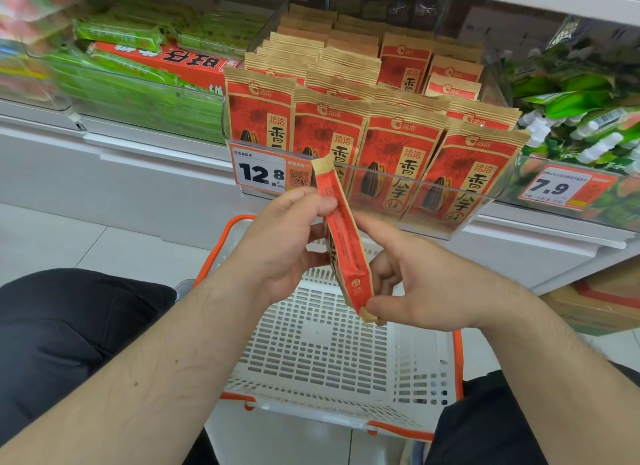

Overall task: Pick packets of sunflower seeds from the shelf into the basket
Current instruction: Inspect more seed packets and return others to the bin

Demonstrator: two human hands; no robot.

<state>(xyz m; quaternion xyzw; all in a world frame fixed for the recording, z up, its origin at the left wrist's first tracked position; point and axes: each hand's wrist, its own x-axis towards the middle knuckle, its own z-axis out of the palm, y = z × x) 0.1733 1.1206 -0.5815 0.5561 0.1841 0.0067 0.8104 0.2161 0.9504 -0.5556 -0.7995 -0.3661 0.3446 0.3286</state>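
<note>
Head view: we hold one packet (346, 242) edge-on at frame centre above the empty basket (346, 353); left hand (280, 242) fingers clamp its upper part, right hand (426, 291) pinches the bottom seal. Looks light, crinkly, pliable; sealed ends grip best.

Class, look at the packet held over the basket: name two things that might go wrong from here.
1. The packet is held edge-on, pinched only by the left hand near its top and the right hand at its bottom corner; it might slip.
2. The basket sits low between the knees, so a dropped packet might land outside.
</note>
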